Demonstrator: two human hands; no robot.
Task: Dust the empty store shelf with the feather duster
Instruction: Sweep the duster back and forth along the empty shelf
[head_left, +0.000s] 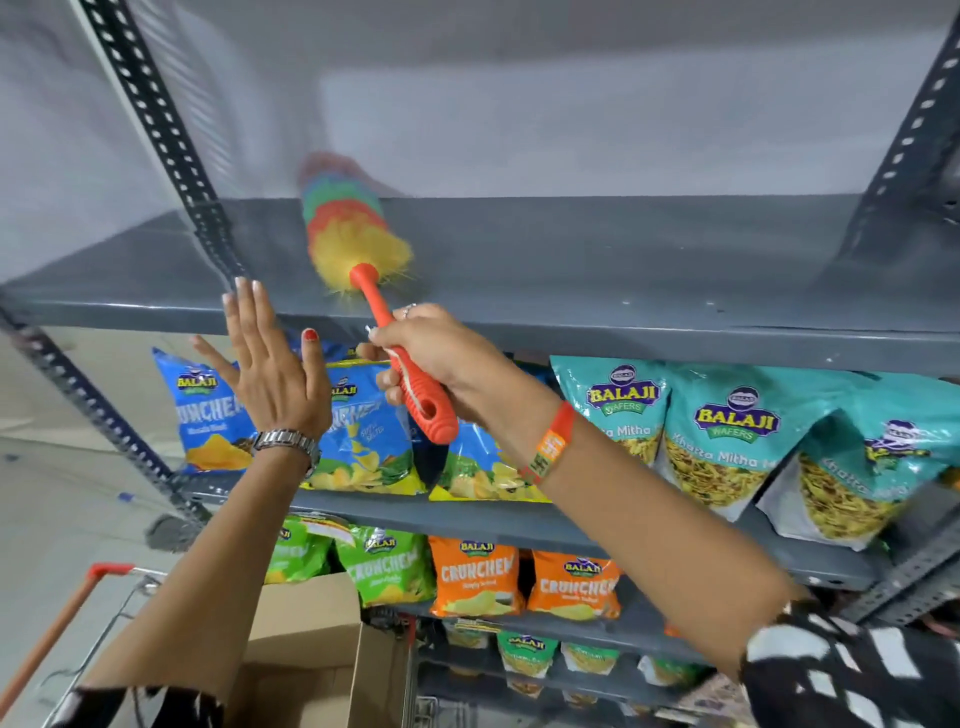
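Note:
The empty grey metal shelf (597, 260) runs across the upper middle of the view. A feather duster (345, 228) with a yellow, orange, green and blue head lies on the shelf surface, left of centre, its far end blurred. My right hand (441, 358) is shut on its orange ribbed handle, just in front of the shelf's front edge. My left hand (265, 364) is raised flat with fingers spread, holding nothing, its fingertips near the front lip beside the left upright.
Blue snack bags (208, 415) and teal bags (727, 447) fill the shelf below; green and orange bags (478, 577) sit lower still. Perforated grey uprights (156, 119) frame the rack. A cardboard box (311, 649) in a red-handled cart stands at bottom left.

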